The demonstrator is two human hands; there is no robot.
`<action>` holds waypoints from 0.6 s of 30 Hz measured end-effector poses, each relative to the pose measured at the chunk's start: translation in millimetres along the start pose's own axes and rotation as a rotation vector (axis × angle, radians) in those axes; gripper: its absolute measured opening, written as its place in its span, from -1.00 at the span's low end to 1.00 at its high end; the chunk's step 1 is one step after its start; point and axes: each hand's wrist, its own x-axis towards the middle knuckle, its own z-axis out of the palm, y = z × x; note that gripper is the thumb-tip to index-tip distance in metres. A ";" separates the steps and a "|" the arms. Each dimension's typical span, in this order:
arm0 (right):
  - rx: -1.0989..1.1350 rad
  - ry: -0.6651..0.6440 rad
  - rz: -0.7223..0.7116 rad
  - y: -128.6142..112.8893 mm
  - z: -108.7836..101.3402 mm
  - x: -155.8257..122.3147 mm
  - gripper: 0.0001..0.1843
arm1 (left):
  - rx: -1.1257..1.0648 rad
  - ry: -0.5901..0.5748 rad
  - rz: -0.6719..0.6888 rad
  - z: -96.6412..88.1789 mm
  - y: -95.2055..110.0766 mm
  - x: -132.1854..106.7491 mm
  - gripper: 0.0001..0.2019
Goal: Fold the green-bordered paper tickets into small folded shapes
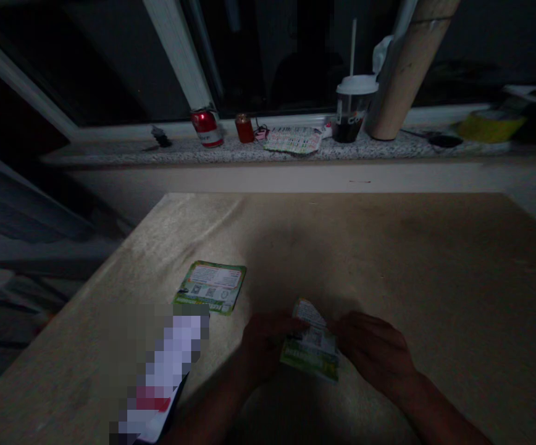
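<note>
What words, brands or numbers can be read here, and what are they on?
Nothing reads clearly in this dim picture.
On the green-edged card: print and code squares, too small to read.
On the held card, pinched between the left hand and the right hand: blurred.
On the red can: label unreadable.
On the printed sheet: too small.
On the pixelated object: blurred out.

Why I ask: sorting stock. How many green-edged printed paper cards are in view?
2. A flat card lies on the tan table; the held card is between left hand and right hand. Pale windowsill sheets may be more.
</note>
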 end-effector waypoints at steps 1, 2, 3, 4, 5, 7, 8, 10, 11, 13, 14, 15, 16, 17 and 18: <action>-0.001 0.011 -0.030 -1.9 0.6 1.1 -0.71 | 0.006 0.006 0.038 -0.2 -0.6 0.0 -0.69; 0.002 0.020 -0.052 -3.6 0.9 2.1 -0.73 | 0.013 0.012 0.070 -0.2 -0.9 -0.4 -0.70; 0.006 0.020 -0.060 -5.3 0.9 2.9 -0.74 | 0.020 0.018 0.093 0.0 -0.7 -1.0 -0.71; 0.013 0.016 -0.056 -6.6 0.7 3.4 -0.75 | 0.028 0.022 0.108 0.3 0.1 -1.7 -0.73; 0.019 0.017 -0.049 -7.7 0.3 3.6 -0.75 | 0.037 0.028 0.118 0.7 1.4 -2.1 -0.74; 0.028 0.018 -0.034 -8.9 -0.5 3.1 -0.74 | 0.048 0.021 0.130 1.7 5.3 -1.7 -0.75; 0.035 0.018 -0.024 -9.1 -0.8 2.3 -0.72 | 0.054 0.021 0.128 2.2 7.3 -0.8 -0.75; 0.050 0.022 0.007 -8.7 -0.7 -0.1 -0.70 | 0.044 -0.018 0.116 3.3 10.6 1.5 -0.72; 0.054 0.029 0.033 -8.3 -0.4 -1.6 -0.69 | 0.036 -0.024 0.100 3.8 11.4 2.5 -0.72; 0.070 0.048 0.093 -7.8 0.8 -4.6 -0.67 | 0.022 -0.011 0.057 4.9 11.5 3.2 -0.77; 0.082 0.056 0.125 -7.8 1.6 -6.0 -0.66 | 0.014 0.004 0.040 5.5 10.8 2.8 -0.81; 0.098 0.063 0.157 -8.0 2.6 -7.0 -0.65 | 0.008 0.020 0.019 6.3 10.0 1.9 -0.84; 0.115 0.071 0.188 -8.5 3.7 -7.8 -0.64 | 0.008 0.033 -0.004 7.4 9.0 0.6 -0.87; 0.131 0.081 0.219 -9.1 5.1 -8.2 -0.63 | 0.015 0.054 -0.034 8.7 8.2 -0.9 -0.89; 0.143 0.095 0.252 -9.9 6.7 -8.3 -0.63 | 0.027 0.087 -0.074 10.4 7.7 -2.3 -0.89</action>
